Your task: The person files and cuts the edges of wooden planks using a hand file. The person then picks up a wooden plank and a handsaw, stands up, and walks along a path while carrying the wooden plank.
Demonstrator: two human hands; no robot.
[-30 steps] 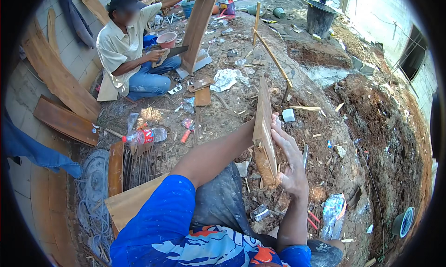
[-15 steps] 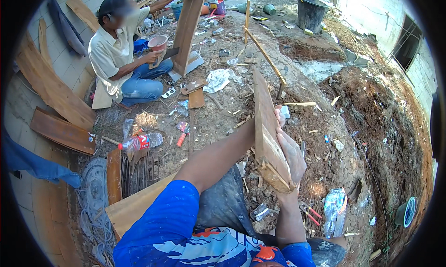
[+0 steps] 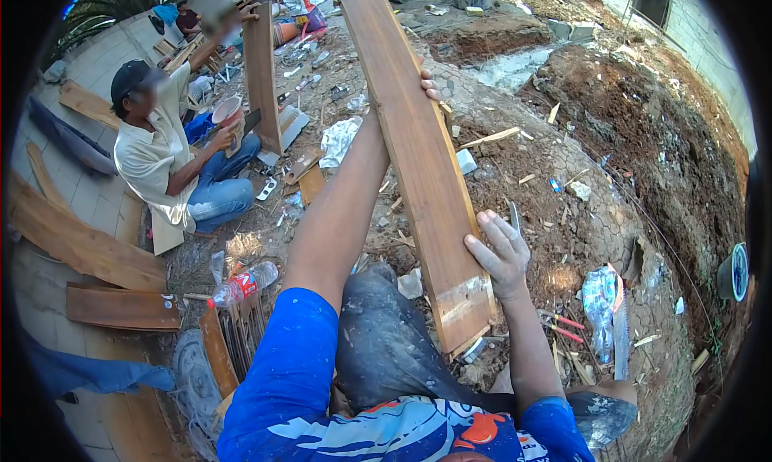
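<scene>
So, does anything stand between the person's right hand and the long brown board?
Nothing visible does. The right hand appears to touch the right edge of the long brown board, toward the end nearer the person.

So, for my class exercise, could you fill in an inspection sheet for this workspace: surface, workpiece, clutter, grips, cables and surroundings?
Surface: uneven, cracked bare ground, strewn with wood scraps.
Workpiece: long brown board, held lengthwise before the wearer, with a pale patch near its near end.
Clutter: red-capped bottle at left; red-handled pliers and a loose saw at right.
Grips: left grip curls round the board's right edge; right grip, fingers spread, touches that edge nearer the wearer.
Cables: pale coil at lower left; cannot tell whether cable or tubing.
Surroundings: co-worker at left, holding a handsaw by an upright board; dirt bank at right.
</scene>
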